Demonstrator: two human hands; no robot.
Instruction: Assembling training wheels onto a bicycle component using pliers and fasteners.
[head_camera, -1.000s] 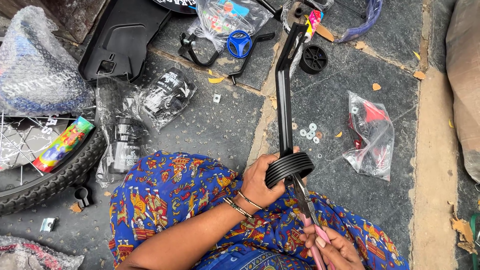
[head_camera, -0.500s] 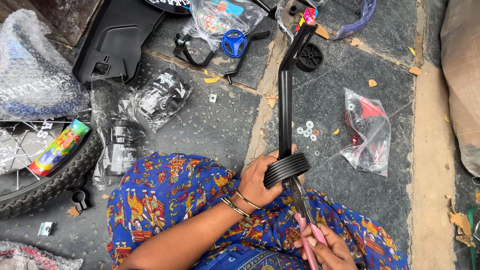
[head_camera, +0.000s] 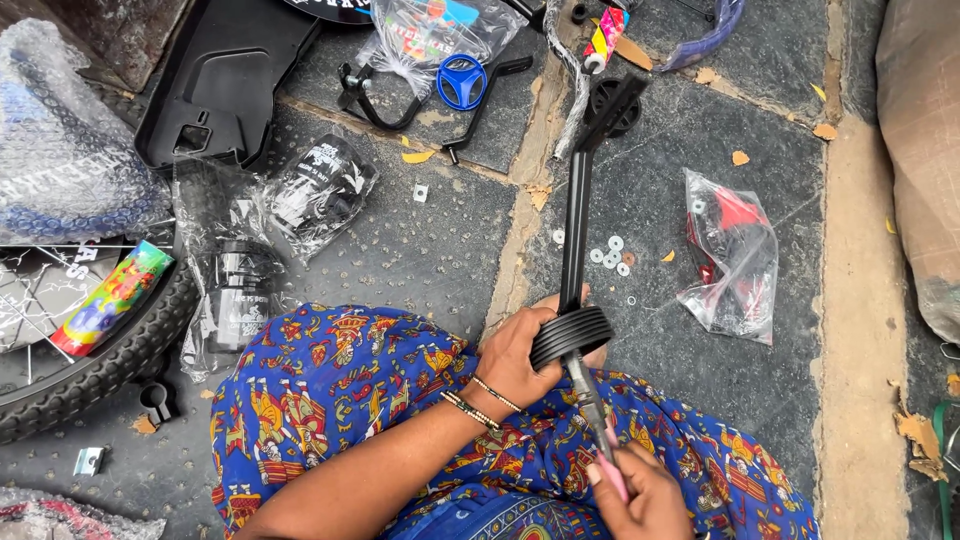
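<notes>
While left hand (head_camera: 520, 355) still grips ribbed wheel (head_camera: 570, 336), right hand (head_camera: 640, 495) holding tool (head_camera: 592, 410), bracket (head_camera: 575, 215) unmoved.

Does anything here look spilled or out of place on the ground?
Yes: a handful of small washers lies loose on the stone floor beside the black bracket, not in any bag. Dry leaf scraps are scattered about too. The left hand grips the small ribbed wheel; nothing looks broken.

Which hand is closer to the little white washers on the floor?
The left hand. It holds the small black wheel just below the washers. The right hand is lower down, farther from them, working a tool at the wheel.
</notes>
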